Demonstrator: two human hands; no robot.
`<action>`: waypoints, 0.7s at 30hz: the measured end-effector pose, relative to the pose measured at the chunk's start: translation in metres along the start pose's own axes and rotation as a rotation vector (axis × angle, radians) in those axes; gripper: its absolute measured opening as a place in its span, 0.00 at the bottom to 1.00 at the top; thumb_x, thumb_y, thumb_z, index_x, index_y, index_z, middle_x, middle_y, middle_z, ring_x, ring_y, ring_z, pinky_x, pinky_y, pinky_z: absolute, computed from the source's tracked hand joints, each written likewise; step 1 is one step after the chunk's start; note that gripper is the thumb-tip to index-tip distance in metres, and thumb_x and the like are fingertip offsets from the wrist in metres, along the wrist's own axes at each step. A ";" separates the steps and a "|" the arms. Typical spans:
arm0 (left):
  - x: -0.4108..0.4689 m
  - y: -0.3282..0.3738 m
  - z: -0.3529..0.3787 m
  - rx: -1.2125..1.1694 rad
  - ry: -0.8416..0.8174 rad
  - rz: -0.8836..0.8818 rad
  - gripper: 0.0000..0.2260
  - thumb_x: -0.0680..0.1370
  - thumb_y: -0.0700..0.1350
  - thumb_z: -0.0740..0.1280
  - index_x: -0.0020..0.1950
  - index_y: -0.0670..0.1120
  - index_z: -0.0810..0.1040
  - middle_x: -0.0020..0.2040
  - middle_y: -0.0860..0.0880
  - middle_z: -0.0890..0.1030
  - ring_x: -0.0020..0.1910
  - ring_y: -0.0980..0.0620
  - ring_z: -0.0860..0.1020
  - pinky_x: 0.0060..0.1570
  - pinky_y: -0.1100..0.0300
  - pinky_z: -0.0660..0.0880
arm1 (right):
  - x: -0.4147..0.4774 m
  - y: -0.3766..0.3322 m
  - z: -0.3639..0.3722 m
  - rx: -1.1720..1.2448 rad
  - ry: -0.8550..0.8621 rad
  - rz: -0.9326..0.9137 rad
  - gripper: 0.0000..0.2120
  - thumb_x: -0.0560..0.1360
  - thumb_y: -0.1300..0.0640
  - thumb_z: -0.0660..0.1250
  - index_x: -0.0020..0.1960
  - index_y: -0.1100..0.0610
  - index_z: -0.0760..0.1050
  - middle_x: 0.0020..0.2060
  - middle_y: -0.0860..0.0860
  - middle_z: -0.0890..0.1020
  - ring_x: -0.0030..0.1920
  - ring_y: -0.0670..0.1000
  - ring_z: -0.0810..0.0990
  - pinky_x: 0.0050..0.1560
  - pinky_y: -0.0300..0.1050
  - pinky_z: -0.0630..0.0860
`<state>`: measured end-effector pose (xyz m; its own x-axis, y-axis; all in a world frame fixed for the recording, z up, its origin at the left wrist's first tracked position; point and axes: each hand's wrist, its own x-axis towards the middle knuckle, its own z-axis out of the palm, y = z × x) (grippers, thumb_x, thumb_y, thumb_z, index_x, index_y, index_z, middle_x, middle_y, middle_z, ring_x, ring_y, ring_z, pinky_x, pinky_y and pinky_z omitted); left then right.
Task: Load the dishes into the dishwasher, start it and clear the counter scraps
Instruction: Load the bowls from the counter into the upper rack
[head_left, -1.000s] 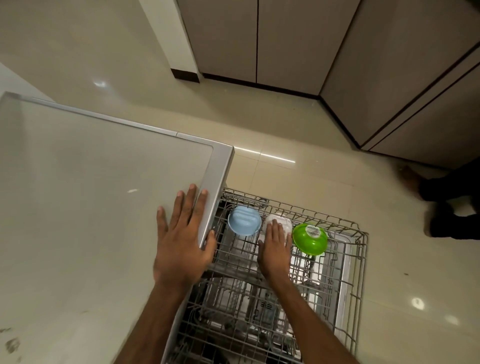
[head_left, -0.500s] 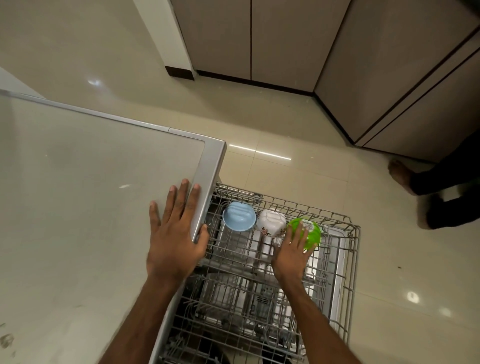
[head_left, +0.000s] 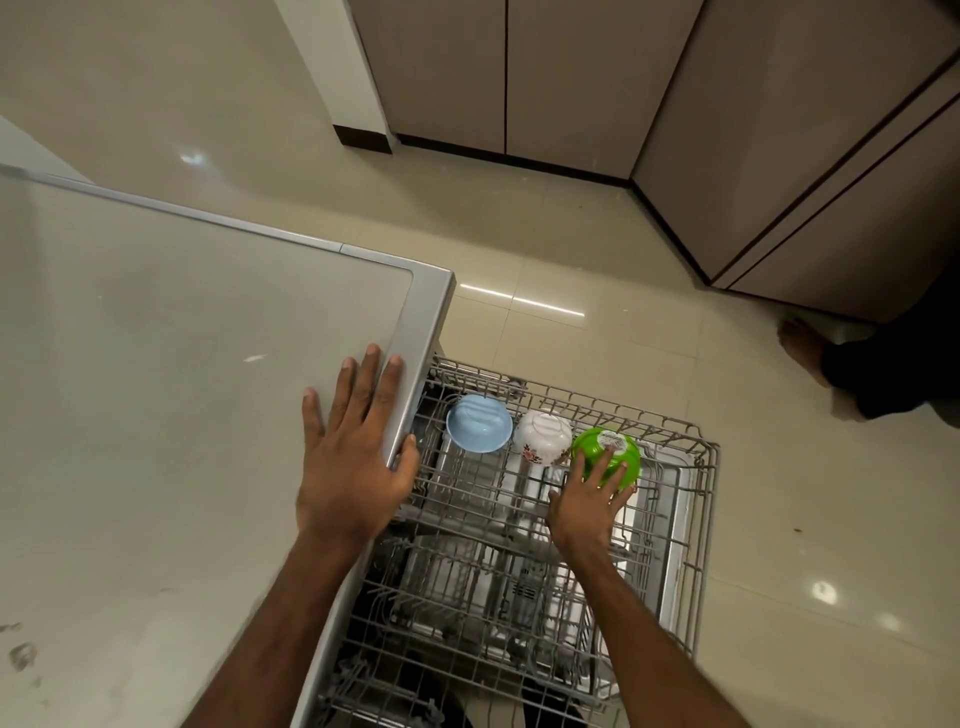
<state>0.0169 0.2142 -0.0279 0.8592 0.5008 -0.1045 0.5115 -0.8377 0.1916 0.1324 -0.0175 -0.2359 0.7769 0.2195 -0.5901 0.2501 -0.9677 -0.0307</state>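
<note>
Right hand (head_left: 582, 503) has shifted onto green bowl (head_left: 593, 445) above glossy beige floor (head_left: 571, 244).

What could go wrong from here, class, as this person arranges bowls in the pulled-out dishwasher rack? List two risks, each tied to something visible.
1. The right hand rests its spread fingers on the upturned green bowl, right beside the white floral bowl; a push could knock them together or tip one.
2. The rack juts out over the floor, with another person's foot nearby; someone might trip on it.
</note>
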 end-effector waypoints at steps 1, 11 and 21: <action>0.000 0.000 0.000 -0.001 0.002 0.002 0.37 0.77 0.56 0.56 0.82 0.53 0.43 0.82 0.52 0.43 0.81 0.51 0.42 0.77 0.36 0.47 | 0.000 0.000 -0.001 0.003 -0.003 -0.005 0.39 0.81 0.43 0.59 0.81 0.56 0.41 0.78 0.65 0.38 0.77 0.71 0.40 0.75 0.71 0.40; -0.001 -0.003 0.004 -0.020 0.038 0.010 0.37 0.76 0.57 0.55 0.82 0.54 0.43 0.82 0.53 0.43 0.81 0.52 0.42 0.77 0.38 0.43 | -0.001 0.002 -0.009 -0.006 -0.043 -0.034 0.46 0.77 0.43 0.67 0.81 0.52 0.39 0.79 0.63 0.40 0.77 0.71 0.41 0.72 0.76 0.45; -0.006 -0.005 0.006 -0.031 0.023 -0.020 0.35 0.80 0.57 0.59 0.82 0.53 0.45 0.82 0.52 0.46 0.81 0.50 0.44 0.78 0.39 0.44 | -0.079 -0.018 -0.079 0.127 0.047 -0.203 0.35 0.81 0.46 0.61 0.81 0.51 0.47 0.80 0.56 0.49 0.80 0.61 0.45 0.70 0.77 0.45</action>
<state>0.0088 0.2144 -0.0339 0.8483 0.5225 -0.0860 0.5277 -0.8205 0.2197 0.1126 -0.0080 -0.1251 0.7448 0.4137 -0.5236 0.3313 -0.9103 -0.2481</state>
